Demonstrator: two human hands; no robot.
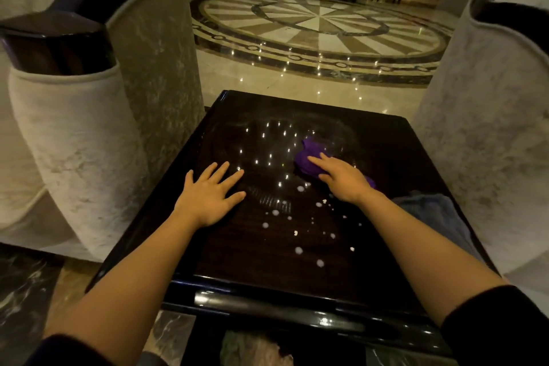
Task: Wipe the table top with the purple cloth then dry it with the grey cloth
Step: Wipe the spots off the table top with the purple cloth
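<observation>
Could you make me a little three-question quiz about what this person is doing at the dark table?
1. True or false: the right hand presses the purple cloth on the table top.
2. Where does the grey cloth lie? A: by the right forearm. B: under the left hand.
3. Fill in: white ___ dot the near part of the table.

Key: 1 true; 2 A; 3 droplets.

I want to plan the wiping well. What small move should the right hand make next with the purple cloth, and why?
Probably draw the purple cloth toward the near edge. The right hand presses it flat on the dark table top, and white droplets lie unwiped just nearer than the cloth. The left hand rests flat, clear of that path. The grey cloth waits under the right forearm.
</observation>
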